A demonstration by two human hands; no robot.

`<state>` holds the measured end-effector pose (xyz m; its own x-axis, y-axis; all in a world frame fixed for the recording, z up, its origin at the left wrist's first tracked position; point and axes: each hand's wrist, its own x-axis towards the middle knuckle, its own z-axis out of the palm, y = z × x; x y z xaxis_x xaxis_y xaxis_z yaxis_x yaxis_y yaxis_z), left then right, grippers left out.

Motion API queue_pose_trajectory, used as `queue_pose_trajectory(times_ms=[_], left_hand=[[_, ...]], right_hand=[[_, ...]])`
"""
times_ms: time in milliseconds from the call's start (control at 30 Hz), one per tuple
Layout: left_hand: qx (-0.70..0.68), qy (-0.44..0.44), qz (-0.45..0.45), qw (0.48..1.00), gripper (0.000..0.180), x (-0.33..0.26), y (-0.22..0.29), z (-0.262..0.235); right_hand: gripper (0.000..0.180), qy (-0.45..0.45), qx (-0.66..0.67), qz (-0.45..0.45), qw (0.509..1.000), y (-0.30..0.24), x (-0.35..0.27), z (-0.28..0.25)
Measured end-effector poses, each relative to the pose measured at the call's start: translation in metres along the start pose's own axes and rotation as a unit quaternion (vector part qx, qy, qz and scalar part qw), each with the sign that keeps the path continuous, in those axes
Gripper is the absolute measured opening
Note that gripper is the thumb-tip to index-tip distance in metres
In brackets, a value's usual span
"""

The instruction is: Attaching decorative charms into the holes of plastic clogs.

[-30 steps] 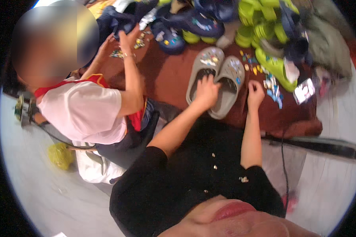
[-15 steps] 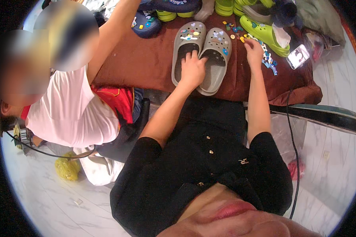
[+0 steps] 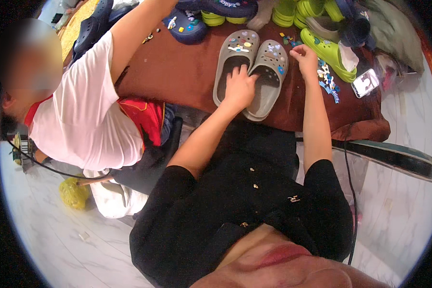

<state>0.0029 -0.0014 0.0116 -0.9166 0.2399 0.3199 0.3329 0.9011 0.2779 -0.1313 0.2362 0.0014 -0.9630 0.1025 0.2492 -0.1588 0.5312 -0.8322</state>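
A pair of grey clogs (image 3: 260,108) stands side by side on a brown cloth (image 3: 177,79), colourful charms set in their uppers. My left hand (image 3: 240,89) reaches into them, its fingers in the left clog and its thumb over the adjoining rim of the right one. Just right of the clogs, my right hand (image 3: 307,62) hovers with thumb and fingertips pinched together. Whatever lies between those fingertips is too small to make out. Loose charms (image 3: 287,38) lie beyond that hand, and a cluster of white and blue charms (image 3: 328,81) lies to its right.
A lime green clog (image 3: 324,47) and a lit phone (image 3: 365,83) lie at the right. More green clogs (image 3: 284,13) and dark blue clogs (image 3: 189,32) line the far side. At left, a person in a white shirt (image 3: 74,129) stretches an arm across the cloth.
My right hand has drawn back from the loose charms toward the grey clogs, fingertips still pinched. My left hand stays at the clogs. The view has shifted slightly, and the other person's head has moved.
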Motion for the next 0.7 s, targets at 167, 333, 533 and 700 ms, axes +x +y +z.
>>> queue_pose_trajectory(times_ms=[167,333,533,700], left_hand=[[0.001,-0.023,-0.01,1.0,0.035,0.002,-0.002,-0.001],[0.01,-0.014,0.001,1.0,0.033,0.003,-0.001,0.0],[0.012,-0.004,0.004,1.0,0.034,0.001,0.0,0.001],[-0.022,0.027,0.005,0.999,0.027,0.0,-0.004,0.008]], right_hand=[[0.012,-0.104,0.197,0.063,0.973,-0.046,-0.036,-0.003],[0.012,-0.169,0.195,0.022,0.966,-0.061,-0.037,0.012],[0.015,-0.173,0.164,0.021,0.971,-0.062,-0.033,0.028],[0.02,-0.157,0.055,-0.033,0.986,-0.063,-0.032,0.036]])
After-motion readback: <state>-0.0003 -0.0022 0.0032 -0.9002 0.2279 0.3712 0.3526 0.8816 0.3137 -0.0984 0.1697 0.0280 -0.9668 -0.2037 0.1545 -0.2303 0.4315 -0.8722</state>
